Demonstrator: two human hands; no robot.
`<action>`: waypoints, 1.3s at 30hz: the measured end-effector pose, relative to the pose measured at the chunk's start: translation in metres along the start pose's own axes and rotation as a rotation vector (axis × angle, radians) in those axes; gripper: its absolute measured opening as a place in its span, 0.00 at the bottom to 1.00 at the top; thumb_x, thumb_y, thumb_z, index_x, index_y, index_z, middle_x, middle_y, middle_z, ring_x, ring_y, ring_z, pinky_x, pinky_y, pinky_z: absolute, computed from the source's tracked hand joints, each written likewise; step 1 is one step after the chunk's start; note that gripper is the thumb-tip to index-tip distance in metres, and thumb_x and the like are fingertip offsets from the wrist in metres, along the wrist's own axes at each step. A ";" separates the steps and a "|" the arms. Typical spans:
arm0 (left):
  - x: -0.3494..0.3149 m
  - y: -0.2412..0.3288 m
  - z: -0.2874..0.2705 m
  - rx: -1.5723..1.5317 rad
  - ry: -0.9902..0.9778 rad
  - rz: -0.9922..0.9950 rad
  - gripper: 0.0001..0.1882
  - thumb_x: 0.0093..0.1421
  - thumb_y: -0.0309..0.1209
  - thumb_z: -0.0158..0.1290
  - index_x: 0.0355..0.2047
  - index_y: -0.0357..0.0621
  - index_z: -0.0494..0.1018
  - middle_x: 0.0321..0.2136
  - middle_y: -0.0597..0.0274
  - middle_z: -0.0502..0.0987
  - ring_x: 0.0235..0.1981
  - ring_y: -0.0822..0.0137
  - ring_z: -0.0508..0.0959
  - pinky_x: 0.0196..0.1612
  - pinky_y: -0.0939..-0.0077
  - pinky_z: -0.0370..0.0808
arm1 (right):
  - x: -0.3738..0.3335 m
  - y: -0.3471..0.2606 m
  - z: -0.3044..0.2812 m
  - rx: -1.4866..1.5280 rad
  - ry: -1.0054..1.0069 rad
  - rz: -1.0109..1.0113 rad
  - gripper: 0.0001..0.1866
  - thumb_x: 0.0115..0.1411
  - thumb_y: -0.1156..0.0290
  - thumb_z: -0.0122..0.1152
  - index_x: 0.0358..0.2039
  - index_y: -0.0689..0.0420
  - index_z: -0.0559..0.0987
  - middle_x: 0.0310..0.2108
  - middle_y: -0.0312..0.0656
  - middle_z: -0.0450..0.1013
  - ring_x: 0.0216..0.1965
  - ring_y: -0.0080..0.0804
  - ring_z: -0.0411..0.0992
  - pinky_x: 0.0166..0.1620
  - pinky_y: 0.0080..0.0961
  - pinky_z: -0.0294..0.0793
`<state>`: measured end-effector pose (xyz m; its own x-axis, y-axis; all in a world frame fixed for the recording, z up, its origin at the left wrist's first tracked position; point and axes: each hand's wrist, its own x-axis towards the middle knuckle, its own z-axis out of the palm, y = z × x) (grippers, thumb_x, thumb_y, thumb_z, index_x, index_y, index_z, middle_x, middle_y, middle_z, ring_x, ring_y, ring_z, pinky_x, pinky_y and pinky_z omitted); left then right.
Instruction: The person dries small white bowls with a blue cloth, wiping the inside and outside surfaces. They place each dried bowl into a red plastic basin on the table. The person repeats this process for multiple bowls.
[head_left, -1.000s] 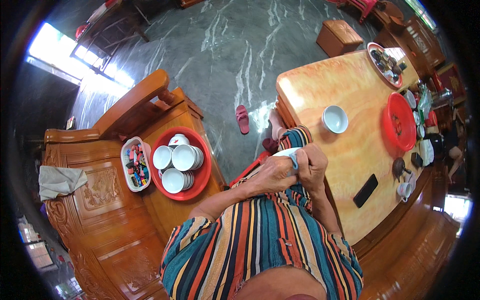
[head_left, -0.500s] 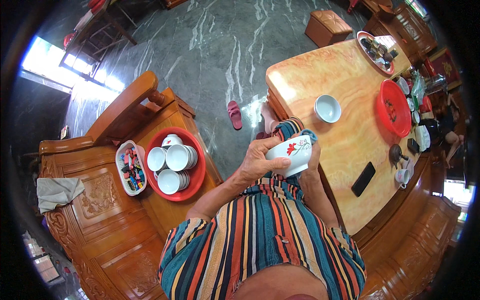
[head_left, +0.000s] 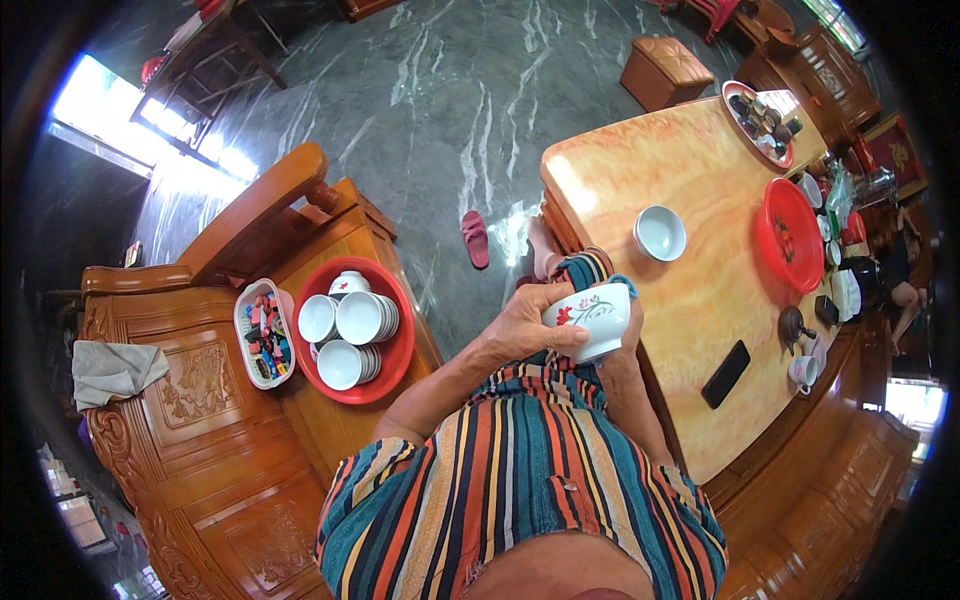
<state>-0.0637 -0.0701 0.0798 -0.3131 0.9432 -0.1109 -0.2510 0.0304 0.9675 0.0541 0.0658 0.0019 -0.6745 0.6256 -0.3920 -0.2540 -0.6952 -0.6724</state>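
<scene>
A white bowl [head_left: 598,322] with a red flower and grey leaves on its side is tilted in front of my body. My left hand [head_left: 532,322] grips it, thumb pressed on the outside near the base. Behind its right side is my right hand [head_left: 631,334], mostly hidden, closed on a blue cloth [head_left: 622,284] that shows at the rim. Another white bowl [head_left: 660,234] stands on the marble-topped table [head_left: 620,160] to the right. To the left, a red basin [head_left: 398,365] holds stacks of white bowls [head_left: 340,366] on a wooden bench.
A white basket [head_left: 242,330] of small colourful pieces sits beside the basin, with a grey cloth [head_left: 118,374] further left. On the table are a black phone [head_left: 726,374], a floral cup [head_left: 802,370], a red tray [head_left: 775,262] and a round tray [head_left: 745,135]. A pink slipper [head_left: 475,240] lies on the floor.
The bowl in my hands has turned, so its flower now sits further left. The blue cloth has shifted along the rim. My view has moved slightly.
</scene>
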 end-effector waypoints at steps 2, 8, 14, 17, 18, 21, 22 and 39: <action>0.001 -0.010 0.000 -0.030 -0.044 0.021 0.17 0.49 0.37 0.66 0.33 0.37 0.75 0.24 0.72 0.72 0.26 0.82 0.68 0.29 0.86 0.66 | 0.001 -0.004 0.002 -0.077 0.100 -0.111 0.22 0.65 0.56 0.38 0.28 0.60 0.74 0.26 0.44 0.74 0.24 0.31 0.72 0.30 0.25 0.74; 0.002 -0.019 0.007 0.195 -0.082 0.151 0.16 0.51 0.36 0.62 0.28 0.36 0.71 0.19 0.63 0.70 0.21 0.76 0.69 0.25 0.78 0.67 | -0.017 -0.036 0.017 -0.545 -0.159 -0.400 0.21 0.66 0.63 0.39 0.24 0.63 0.76 0.24 0.38 0.72 0.25 0.23 0.68 0.30 0.20 0.67; 0.004 -0.024 0.017 0.481 0.013 0.305 0.12 0.48 0.30 0.62 0.25 0.35 0.71 0.17 0.58 0.72 0.20 0.71 0.73 0.24 0.74 0.69 | -0.030 -0.031 0.033 -0.929 -0.156 -0.767 0.10 0.60 0.73 0.50 0.25 0.62 0.75 0.21 0.43 0.68 0.25 0.34 0.67 0.31 0.28 0.66; 0.003 -0.035 0.017 0.572 0.029 0.291 0.13 0.48 0.30 0.59 0.28 0.34 0.70 0.20 0.49 0.71 0.21 0.54 0.73 0.25 0.65 0.68 | -0.031 -0.033 0.046 -1.099 -0.251 -1.054 0.09 0.59 0.73 0.50 0.25 0.61 0.75 0.22 0.44 0.69 0.25 0.39 0.67 0.33 0.31 0.66; 0.002 -0.036 0.017 0.579 0.039 0.288 0.13 0.48 0.31 0.59 0.27 0.34 0.69 0.19 0.49 0.71 0.20 0.55 0.73 0.24 0.66 0.68 | -0.030 -0.030 0.042 -1.103 -0.240 -1.007 0.08 0.58 0.73 0.51 0.24 0.61 0.76 0.22 0.44 0.69 0.26 0.41 0.67 0.34 0.32 0.66; 0.000 -0.027 0.015 0.422 0.001 0.210 0.11 0.49 0.29 0.60 0.28 0.34 0.71 0.19 0.59 0.71 0.21 0.70 0.71 0.25 0.73 0.68 | -0.032 -0.032 0.039 -1.035 -0.233 -0.846 0.11 0.60 0.72 0.51 0.23 0.62 0.75 0.21 0.41 0.68 0.24 0.34 0.66 0.31 0.29 0.65; -0.001 -0.024 0.014 0.342 -0.023 0.169 0.10 0.50 0.29 0.61 0.28 0.35 0.73 0.19 0.64 0.72 0.21 0.77 0.70 0.25 0.76 0.69 | -0.033 -0.034 0.038 -0.946 -0.230 -0.737 0.12 0.60 0.72 0.50 0.22 0.62 0.75 0.20 0.40 0.68 0.23 0.30 0.65 0.30 0.27 0.64; -0.010 0.010 0.022 -0.164 0.094 0.048 0.16 0.48 0.38 0.66 0.28 0.38 0.75 0.22 0.74 0.69 0.24 0.81 0.67 0.27 0.86 0.64 | 0.014 0.038 -0.037 0.399 -0.235 0.131 0.20 0.63 0.54 0.40 0.36 0.57 0.74 0.31 0.45 0.75 0.31 0.39 0.75 0.35 0.35 0.78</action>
<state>-0.0425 -0.0719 0.0951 -0.4105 0.9071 -0.0932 -0.3774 -0.0759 0.9229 0.0606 0.0610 -0.0526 -0.8451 0.4591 -0.2739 -0.3721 -0.8730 -0.3153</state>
